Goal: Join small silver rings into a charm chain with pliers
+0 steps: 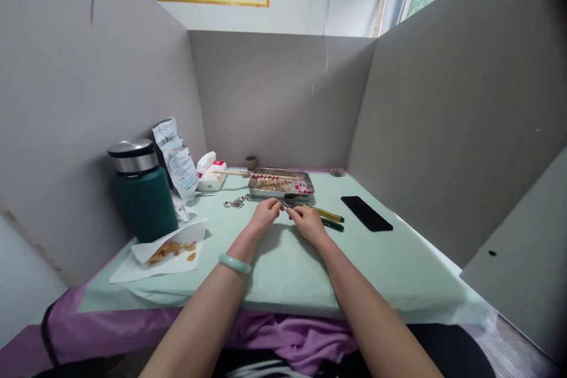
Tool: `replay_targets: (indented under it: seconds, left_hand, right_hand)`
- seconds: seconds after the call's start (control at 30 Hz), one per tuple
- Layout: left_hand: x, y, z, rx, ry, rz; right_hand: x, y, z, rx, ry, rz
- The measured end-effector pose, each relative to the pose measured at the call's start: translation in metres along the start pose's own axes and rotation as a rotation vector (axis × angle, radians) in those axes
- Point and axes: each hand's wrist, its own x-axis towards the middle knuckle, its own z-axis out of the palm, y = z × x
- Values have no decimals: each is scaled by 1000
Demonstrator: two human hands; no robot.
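Both hands meet in front of the metal tray (281,194), over the pale green cloth. My left hand (267,212), with a jade-coloured bangle (234,263) on its wrist, is closed in a pinch; what is in its fingertips is too small to name. My right hand (309,224) is closed as well, its fingertips close to the left ones. A bit of grey metal shows between them. Plier handles, yellow (328,214) and dark green (333,225), stick out behind the right hand; whether it grips them I cannot tell. A beaded chain (238,202) lies left of the tray.
Across the tray rests a wooden stick (234,173) with red beads along it. At left stand a green thermos (146,201), a foil pouch (176,156), a tissue pack (212,176) and paper with snacks (133,269). A black phone (367,213) lies right. Grey partitions (283,100) enclose the table.
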Motion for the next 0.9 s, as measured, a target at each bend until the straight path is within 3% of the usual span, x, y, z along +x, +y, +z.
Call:
replay_targets:
  seconds: [0.17, 0.3, 0.43, 0.6, 0.73, 0.9]
  left_hand:
    - [1, -4, 1, 344, 78, 142]
    - [2, -5, 3, 353, 110, 168]
    - [3, -5, 4, 113, 104, 38]
    - [3, -5, 2, -331, -3, -145]
    - [1, -4, -2, -603, -107, -192]
    - [0, -4, -4, -710, -193, -209]
  right_hand:
    - [2, 0, 0, 43, -38, 20]
    - [2, -1, 1, 60, -43, 24]
    - [0, -2, 4, 50, -20, 20]
    - [-1, -2, 5, 12, 2, 2]
    - [-1, -1, 1, 38, 43, -25]
    - [0, 0, 1, 62, 89, -125]
